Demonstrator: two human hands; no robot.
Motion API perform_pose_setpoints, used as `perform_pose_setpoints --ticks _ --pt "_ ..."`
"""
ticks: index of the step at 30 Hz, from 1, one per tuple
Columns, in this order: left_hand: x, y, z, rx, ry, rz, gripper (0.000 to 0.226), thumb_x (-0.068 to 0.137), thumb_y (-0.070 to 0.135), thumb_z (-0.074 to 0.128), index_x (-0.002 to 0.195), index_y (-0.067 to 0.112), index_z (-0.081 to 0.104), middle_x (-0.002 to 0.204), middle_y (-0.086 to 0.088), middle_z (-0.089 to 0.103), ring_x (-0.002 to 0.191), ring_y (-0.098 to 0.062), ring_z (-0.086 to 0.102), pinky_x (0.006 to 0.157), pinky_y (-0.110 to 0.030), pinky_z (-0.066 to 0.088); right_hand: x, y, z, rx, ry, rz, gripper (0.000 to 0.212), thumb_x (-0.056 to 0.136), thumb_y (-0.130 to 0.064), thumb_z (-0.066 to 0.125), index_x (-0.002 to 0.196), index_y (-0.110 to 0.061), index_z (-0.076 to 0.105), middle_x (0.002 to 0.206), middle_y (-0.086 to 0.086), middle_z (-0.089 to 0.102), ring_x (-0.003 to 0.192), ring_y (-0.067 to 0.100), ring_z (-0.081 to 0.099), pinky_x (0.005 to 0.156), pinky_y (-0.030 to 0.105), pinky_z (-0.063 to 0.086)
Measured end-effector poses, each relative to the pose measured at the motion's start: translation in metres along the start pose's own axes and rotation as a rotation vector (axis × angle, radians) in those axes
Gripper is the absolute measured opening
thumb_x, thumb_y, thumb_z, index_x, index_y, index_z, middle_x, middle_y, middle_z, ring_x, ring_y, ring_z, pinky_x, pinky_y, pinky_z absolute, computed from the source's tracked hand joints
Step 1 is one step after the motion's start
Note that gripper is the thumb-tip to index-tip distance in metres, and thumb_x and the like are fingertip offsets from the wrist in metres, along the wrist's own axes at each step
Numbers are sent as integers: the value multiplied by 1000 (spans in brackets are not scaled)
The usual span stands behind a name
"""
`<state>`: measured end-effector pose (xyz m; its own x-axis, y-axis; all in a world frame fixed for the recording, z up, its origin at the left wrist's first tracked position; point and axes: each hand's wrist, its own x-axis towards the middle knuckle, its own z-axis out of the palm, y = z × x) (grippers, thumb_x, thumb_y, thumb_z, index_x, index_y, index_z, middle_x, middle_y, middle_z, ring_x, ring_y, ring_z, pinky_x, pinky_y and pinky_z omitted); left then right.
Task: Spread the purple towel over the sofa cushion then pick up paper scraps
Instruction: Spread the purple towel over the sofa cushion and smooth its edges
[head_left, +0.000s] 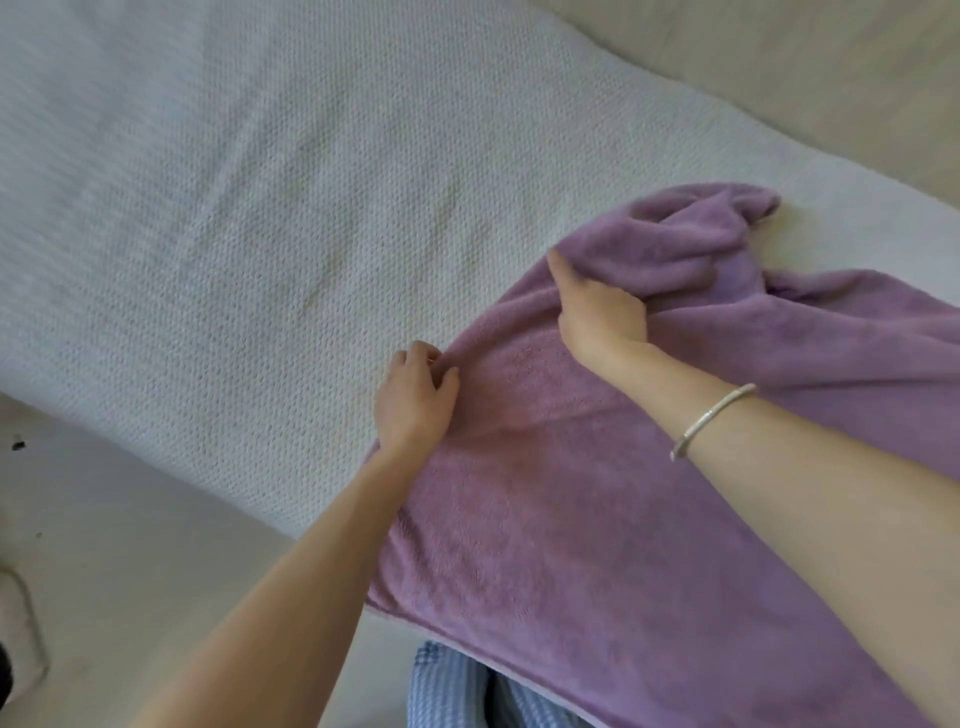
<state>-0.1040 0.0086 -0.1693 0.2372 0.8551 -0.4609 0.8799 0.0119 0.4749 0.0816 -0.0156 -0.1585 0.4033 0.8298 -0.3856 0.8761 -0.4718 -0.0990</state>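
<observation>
Lying across the right part of the white, knit-textured sofa cushion (270, 218), the purple towel (597, 545) is only partly flat. Its near stretch runs smooth down over the cushion's front edge, while its far end is bunched into rumpled folds near the beige backrest (810, 78). The left hand (415, 397) sits at the towel's left edge, fingers curled, thumb and fingertips pinching the hem where it meets the bare cushion. The right hand (597, 309) reaches further back, its fingers curled into a raised fold of the cloth and gripping it just below the crumpled end. A silver bracelet (711, 421) circles the right forearm, which crosses above the towel. Pale floor (104, 545) shows at lower left, and blue checked cloth (447, 686) shows at the bottom edge beside the towel's hanging border.
</observation>
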Motion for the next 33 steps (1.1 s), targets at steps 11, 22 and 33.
perform_pose_setpoints --ticks 11,22,33 --pt "48 53 24 9 105 131 11 85 17 55 90 9 50 90 -8 58 72 -24 50 61 -31 33 39 20 -4 31 144 -164 24 92 -3 39 115 -4 47 103 19 66 94 36 64 57 36 34" --pt "90 93 20 -238 29 95 15 89 19 46 82 18 59 77 5 62 72 -20 58 64 -31 43 58 67 -44 289 333 29 28 92 -13 45 119 -8 50 112 14 59 88 37 63 60 39 48" --pt "154 176 42 142 -321 459 12 86 30 57 90 19 55 60 14 46 73 -22 55 59 -26 35 106 92 -60 164 148 197 21 94 -6 37 113 -5 46 113 15 63 97 33 64 63 33 43"
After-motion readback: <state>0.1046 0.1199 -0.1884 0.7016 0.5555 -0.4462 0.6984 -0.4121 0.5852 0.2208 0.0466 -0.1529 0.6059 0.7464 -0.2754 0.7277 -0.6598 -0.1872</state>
